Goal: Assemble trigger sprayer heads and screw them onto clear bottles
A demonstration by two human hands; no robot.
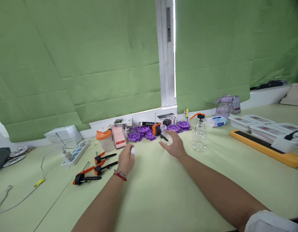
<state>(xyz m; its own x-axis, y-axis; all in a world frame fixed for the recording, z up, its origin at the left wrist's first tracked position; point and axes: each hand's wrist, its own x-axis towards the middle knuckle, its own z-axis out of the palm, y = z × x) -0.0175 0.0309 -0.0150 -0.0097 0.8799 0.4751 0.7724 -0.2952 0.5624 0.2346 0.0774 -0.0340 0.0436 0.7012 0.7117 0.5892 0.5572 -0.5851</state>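
Note:
My right hand [176, 145] is wrapped round a clear plastic bottle [168, 138] above the table. An orange and black spray trigger head [156, 130] shows against the bottle's left side, tilted and blurred; whether it is joined to the bottle I cannot tell. My left hand [126, 159] hovers to the left, fingers curled, with a white wrap or cap at a fingertip. What its fingers hold, if anything, is hidden. Left of it lie several loose orange and black trigger heads [87, 178]. A clear ribbed bottle with a trigger head [199, 137] stands upright right of my right hand.
Purple wheel-shaped parts [144, 132] lie along the back, near a phone [119, 137] and an orange-lidded cup [105, 140]. At left are a power strip [78, 154] and cables. Rightward sit a wipes pack [216, 121], stacked cards [262, 132] and a yellow-black bar [260, 146].

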